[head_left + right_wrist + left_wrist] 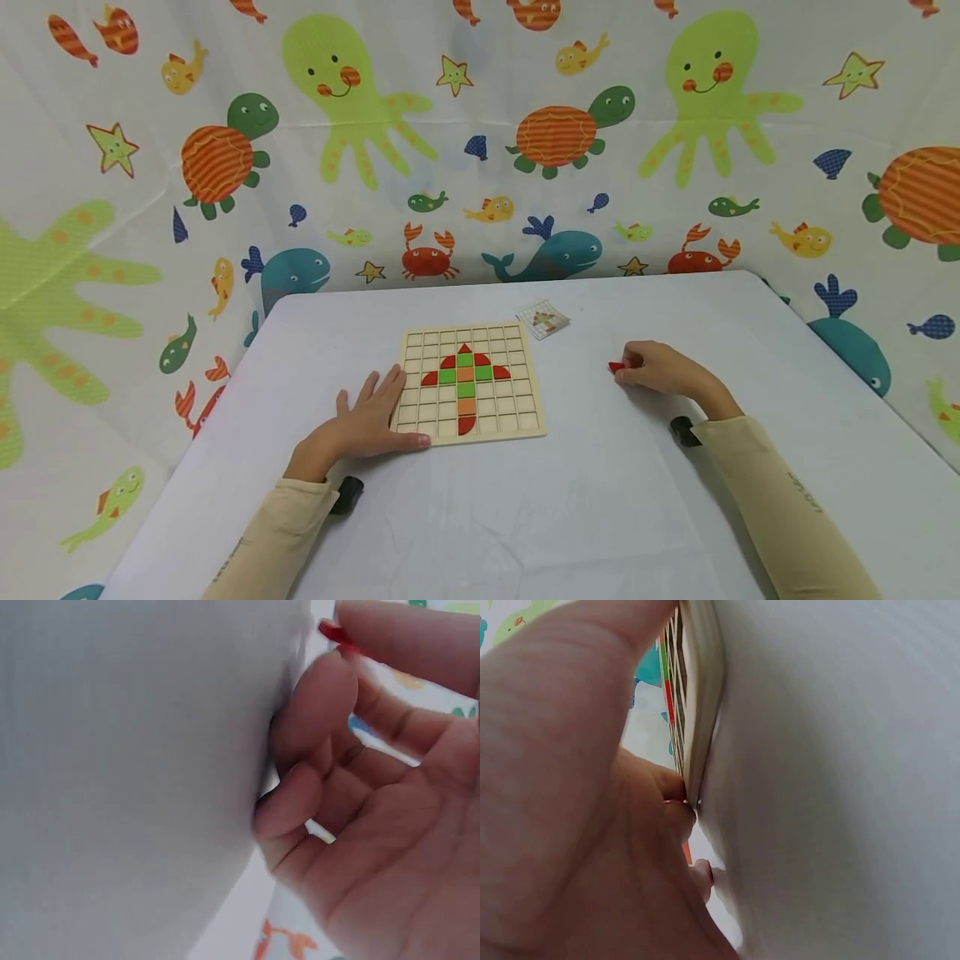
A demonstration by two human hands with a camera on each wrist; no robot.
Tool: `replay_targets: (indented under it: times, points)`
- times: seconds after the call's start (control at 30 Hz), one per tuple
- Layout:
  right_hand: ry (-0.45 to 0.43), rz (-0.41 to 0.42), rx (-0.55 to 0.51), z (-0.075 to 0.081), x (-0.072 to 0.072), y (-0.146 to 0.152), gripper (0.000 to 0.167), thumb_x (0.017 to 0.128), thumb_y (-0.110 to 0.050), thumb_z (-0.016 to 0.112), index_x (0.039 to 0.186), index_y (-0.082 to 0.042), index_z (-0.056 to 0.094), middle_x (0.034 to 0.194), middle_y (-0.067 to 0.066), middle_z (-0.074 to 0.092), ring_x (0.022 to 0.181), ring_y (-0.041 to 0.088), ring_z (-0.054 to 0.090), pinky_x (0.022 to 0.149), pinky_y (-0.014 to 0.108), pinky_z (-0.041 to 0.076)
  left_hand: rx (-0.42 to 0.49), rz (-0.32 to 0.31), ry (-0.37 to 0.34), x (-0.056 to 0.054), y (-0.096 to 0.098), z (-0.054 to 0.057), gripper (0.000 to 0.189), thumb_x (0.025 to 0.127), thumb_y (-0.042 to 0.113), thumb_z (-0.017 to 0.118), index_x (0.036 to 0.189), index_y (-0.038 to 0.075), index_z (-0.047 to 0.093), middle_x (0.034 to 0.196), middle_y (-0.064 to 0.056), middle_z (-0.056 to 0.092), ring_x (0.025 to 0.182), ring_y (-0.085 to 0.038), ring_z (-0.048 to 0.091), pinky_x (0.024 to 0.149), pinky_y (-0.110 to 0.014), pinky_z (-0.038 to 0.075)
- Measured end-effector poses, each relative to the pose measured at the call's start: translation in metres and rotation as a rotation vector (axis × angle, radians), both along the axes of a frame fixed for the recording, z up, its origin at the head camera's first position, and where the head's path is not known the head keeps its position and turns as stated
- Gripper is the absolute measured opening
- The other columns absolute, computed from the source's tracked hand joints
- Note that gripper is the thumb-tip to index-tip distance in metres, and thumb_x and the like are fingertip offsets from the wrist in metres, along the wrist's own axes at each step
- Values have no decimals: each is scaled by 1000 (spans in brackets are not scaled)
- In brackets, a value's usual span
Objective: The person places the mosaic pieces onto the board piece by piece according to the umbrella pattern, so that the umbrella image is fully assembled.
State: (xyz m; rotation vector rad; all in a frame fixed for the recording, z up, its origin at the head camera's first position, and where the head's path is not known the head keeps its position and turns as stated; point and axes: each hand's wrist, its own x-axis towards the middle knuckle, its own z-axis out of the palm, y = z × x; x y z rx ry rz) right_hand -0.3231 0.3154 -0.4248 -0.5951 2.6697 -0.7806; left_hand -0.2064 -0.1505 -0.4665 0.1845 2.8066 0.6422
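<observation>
A square wooden grid board [506, 422] lies on the table, with red, green and orange pieces set in an arrow-like pattern, a red triangle [464, 350] at its top. My left hand [363, 427] rests at the board's left edge and lower left corner, fingers spread and thumb along the near edge. In the left wrist view the board's side [707, 682] runs close beside the fingers. To the right of the board, my right hand [660, 369] pinches a small red piece [615, 367] between thumb and fingertips. The right wrist view shows this red piece [335, 632] partly covered by the fingers.
A small pattern card [546, 320] with a similar coloured design lies behind the board's far right corner. White cloth covers the table [570, 517]. Behind it hangs a curtain [420, 75] printed with sea animals. A black wrist device [347, 496] sits under the left sleeve.
</observation>
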Motion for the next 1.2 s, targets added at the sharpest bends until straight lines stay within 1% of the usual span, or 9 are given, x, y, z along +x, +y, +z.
replay_targets:
  times: [0.13,0.27,0.37,0.57,0.63,0.73,0.93,1.1,1.2]
  points:
    - [-73,11,-167,-2,-2,-1,16,104,-16,68,99,-4,59,88,7,62,85,25,55,72,35,43,3,1,-3,1,0,1,130,83,69,79,171,0,11,178,-20,5,161,-50,-3,115,-81,-6]
    - [-154,-9,-327,-1,-1,-9,18,104,-17,69,102,-2,60,93,12,69,93,28,60,81,38,47,-1,1,5,1,0,0,130,83,69,78,171,1,11,178,-20,5,161,-50,-3,115,-81,-6]
    - [-186,-23,-394,2,3,-18,20,103,-17,71,107,-1,60,98,17,71,94,31,63,87,41,48,-4,5,9,1,0,-1,131,82,70,78,171,1,12,178,-20,6,161,-50,-3,115,-81,-6]
    - [-210,32,-443,7,9,-37,35,104,-12,70,135,3,62,104,19,65,88,31,65,85,38,53,-3,12,7,1,-1,-2,131,81,70,79,171,1,13,178,-19,6,161,-50,-3,115,-81,-6]
    - [-205,52,-459,10,11,-42,37,104,-10,68,138,5,63,108,22,66,87,31,66,83,36,54,-1,9,4,0,-1,-2,131,81,70,79,171,1,12,178,-19,6,161,-49,-3,115,-81,-7]
    - [-184,66,-489,14,14,-53,31,105,-10,68,131,6,68,111,23,70,89,32,66,81,35,55,-3,0,3,-2,-2,-1,131,82,70,78,171,2,12,179,-19,5,161,-49,-4,115,-81,-7]
    - [-145,92,-514,23,19,-89,19,103,-12,71,117,-1,73,106,15,74,94,35,66,80,35,55,-9,1,3,-4,-3,1,130,82,69,79,171,2,11,179,-19,5,161,-49,-4,116,-80,-7]
    - [-126,178,-552,31,21,-126,17,103,-9,71,118,-1,71,107,14,73,96,36,69,83,33,57,-14,10,-7,-3,-2,0,131,81,70,79,171,3,12,179,-18,5,161,-48,-4,116,-80,-7]
    - [-99,223,-544,35,24,-149,18,102,-6,71,119,-1,72,109,13,73,99,36,68,85,35,59,-21,15,-6,-3,-2,-1,131,81,71,79,171,3,12,179,-17,6,161,-48,-4,116,-80,-6]
